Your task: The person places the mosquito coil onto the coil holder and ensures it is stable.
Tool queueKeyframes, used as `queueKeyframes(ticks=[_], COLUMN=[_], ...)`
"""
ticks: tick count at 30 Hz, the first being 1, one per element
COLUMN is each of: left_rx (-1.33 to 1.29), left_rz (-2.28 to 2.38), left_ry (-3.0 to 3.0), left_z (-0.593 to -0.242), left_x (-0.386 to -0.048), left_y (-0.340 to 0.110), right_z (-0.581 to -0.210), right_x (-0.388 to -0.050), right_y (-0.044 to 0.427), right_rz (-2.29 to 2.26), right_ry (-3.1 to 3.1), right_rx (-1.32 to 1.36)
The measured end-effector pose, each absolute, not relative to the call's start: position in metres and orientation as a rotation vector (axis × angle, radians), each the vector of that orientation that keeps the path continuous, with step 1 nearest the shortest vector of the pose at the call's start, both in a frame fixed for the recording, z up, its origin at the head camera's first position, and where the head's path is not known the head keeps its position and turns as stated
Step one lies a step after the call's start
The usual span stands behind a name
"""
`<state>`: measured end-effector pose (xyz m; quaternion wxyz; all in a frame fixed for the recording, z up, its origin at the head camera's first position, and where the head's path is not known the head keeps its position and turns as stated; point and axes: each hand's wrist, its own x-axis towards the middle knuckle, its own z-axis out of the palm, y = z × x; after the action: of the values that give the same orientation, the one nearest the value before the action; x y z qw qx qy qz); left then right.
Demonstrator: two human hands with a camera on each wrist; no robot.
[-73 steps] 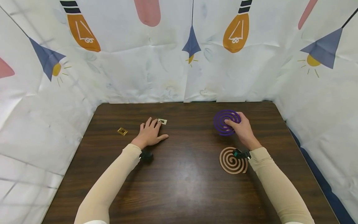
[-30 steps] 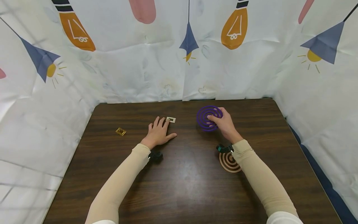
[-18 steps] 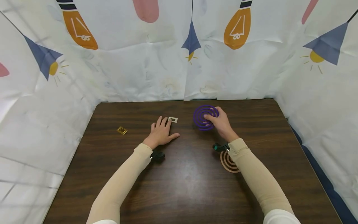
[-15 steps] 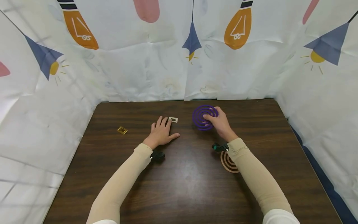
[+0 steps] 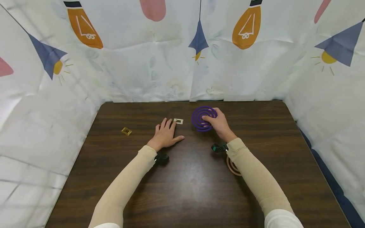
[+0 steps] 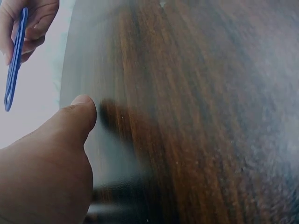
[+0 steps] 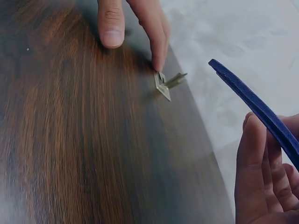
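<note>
In the head view my right hand (image 5: 220,124) pinches a purple mosquito coil (image 5: 193,118) by its right side, thumb across the rings. The right wrist view shows this coil (image 7: 257,103) edge-on, tilted and held off the table. My left hand (image 5: 163,136) lies spread with fairly straight fingers, a fingertip touching a small pale metal coil stand (image 5: 179,121). In the right wrist view a prong stands up from that stand (image 7: 163,87), apart from the coil. Only my left thumb and part of the hand (image 6: 56,154) show in the left wrist view.
A brown mosquito coil (image 5: 232,169) lies on the dark wooden table (image 5: 182,196), partly hidden under my right forearm. A second, gold-coloured metal stand (image 5: 126,131) lies at the left. White printed cloth (image 5: 159,72) hangs behind and at both sides.
My right hand has carried the purple coil leftward, closer to the pale stand. Earlier, my left hand and the pale stand shifted right together; lately they have stayed nearly still.
</note>
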<state>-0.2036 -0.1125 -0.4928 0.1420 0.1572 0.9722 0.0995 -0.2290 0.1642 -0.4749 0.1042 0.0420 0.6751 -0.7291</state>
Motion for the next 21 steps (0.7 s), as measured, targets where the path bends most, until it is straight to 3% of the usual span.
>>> queueKeyframes(ticks=[21], left_rx=[0.403], left_rz=[0.304], left_ry=[2.817], left_z=[-0.496], left_x=[-0.203], left_y=[-0.105], right_z=[-0.481], right_x=[-0.241], right_y=[0.138], right_rz=[-2.111], right_ry=[1.97], right_rx=[0.154])
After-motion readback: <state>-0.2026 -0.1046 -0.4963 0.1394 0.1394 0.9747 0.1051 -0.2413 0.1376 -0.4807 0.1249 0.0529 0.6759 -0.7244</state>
